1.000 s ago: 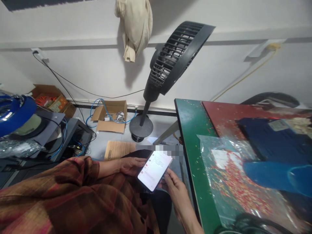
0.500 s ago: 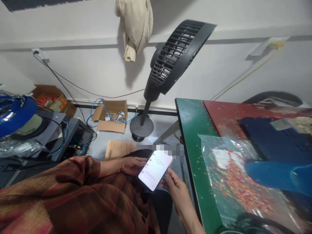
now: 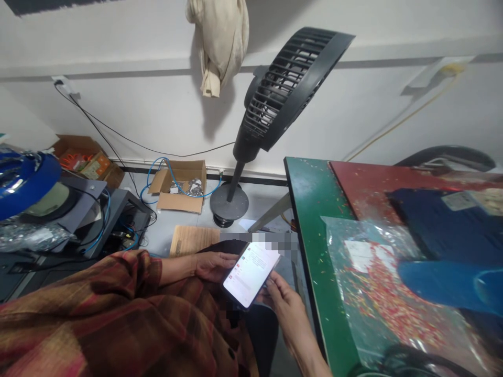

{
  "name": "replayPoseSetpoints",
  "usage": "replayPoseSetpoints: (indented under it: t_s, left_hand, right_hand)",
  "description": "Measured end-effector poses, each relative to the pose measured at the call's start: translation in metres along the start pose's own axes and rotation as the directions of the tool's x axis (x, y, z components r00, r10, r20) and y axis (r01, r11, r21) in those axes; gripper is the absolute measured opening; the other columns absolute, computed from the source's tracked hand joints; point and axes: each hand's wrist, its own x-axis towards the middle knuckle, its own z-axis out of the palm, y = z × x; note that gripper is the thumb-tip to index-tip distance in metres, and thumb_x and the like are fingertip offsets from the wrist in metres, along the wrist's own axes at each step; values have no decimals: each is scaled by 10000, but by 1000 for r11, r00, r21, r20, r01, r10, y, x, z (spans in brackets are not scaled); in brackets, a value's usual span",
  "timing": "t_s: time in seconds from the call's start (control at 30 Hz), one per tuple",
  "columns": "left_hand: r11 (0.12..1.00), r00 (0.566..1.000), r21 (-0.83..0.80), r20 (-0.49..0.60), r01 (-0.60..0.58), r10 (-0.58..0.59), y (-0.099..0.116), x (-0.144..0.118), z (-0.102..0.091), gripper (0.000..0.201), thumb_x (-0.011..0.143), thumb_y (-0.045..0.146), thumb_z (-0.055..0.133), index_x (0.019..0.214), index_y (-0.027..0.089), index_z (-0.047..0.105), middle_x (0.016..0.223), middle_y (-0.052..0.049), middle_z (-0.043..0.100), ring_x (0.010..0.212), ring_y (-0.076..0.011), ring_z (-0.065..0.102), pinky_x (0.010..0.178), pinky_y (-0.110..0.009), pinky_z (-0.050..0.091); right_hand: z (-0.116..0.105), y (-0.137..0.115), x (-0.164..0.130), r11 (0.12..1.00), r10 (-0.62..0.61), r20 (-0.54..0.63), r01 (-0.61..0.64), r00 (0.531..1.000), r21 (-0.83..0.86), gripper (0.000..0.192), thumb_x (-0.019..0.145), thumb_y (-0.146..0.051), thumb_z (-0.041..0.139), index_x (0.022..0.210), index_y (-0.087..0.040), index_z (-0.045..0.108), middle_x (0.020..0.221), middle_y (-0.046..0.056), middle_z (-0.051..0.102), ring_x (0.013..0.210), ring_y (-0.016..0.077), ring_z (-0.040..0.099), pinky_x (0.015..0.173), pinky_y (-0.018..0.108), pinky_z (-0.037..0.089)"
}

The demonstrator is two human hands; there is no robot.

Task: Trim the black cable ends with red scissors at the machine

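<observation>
A phone [image 3: 249, 277] with a lit white screen lies tilted above my lap, its top part blurred out by blocks. My left hand [image 3: 215, 265] is closed along its left edge, with the fingertips partly behind it. At the lower right edge, my right hand [image 3: 283, 298] grips the phone between thumb and fingers; some of those fingers are hidden beneath it. Small text lines and icons show on the screen, too small to read.
Right of me stands a green table [image 3: 310, 209] bearing a clear plastic bag [image 3: 341, 262] of red and yellow bits and a blue scoop-like object [image 3: 436, 283]. Ahead are a floor fan [image 3: 291, 84], an open cardboard box [image 3: 178, 203] and a wooden stool-like board [image 3: 192, 240]. Cables trail leftward.
The view has shifted very slightly, so the fan and table sit a little further right. Both hands stay on the phone in the same pose.
</observation>
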Motion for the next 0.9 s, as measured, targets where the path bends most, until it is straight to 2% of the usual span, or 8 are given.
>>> replayPoseSetpoints:
  t_s: [0.23, 0.53, 0.73, 0.9]
  left_hand:
    - [1000, 1000, 10, 12, 26, -26, -1, 2, -4, 407, 742, 164, 616, 1147, 160, 575, 1084, -53, 595, 1030, -167, 537, 970, -361, 311]
    - [1000, 999, 4, 20, 28, -28, -1, 2, -6, 419, 721, 166, 643, 1136, 154, 582, 1069, -58, 600, 1020, -167, 535, 953, -355, 331]
    - [1000, 1000, -1, 23, 14, -14, -1, 1, -4, 374, 772, 136, 572, 1145, 143, 582, 1082, -46, 593, 1027, -164, 537, 951, -343, 334]
    - [1000, 999, -5, 27, 19, -19, -1, 2, -4, 391, 746, 157, 619, 1135, 151, 586, 1066, -50, 606, 1010, -161, 546, 942, -342, 340]
  right_hand:
    - [-1, 2, 2, 1000, 4, 20, -3, 1000, -15, 593, 613, -543, 668, 1040, -142, 571, 821, 53, 680, 624, 186, 606, 555, 286, 479]
    - [-4, 5, 3, 999, 4, 35, -2, 999, -34, 614, 616, -548, 668, 1055, -131, 564, 816, 59, 681, 625, 179, 595, 609, 301, 491]
    - [-2, 0, 2, 1000, 3, 45, -2, 999, -17, 593, 606, -529, 686, 1038, -137, 581, 805, 58, 681, 599, 168, 582, 594, 292, 485]
    - [-1, -2, 0, 1000, 7, 38, -7, 999, -6, 587, 588, -527, 697, 1016, -140, 594, 803, 57, 683, 611, 175, 590, 585, 288, 485]
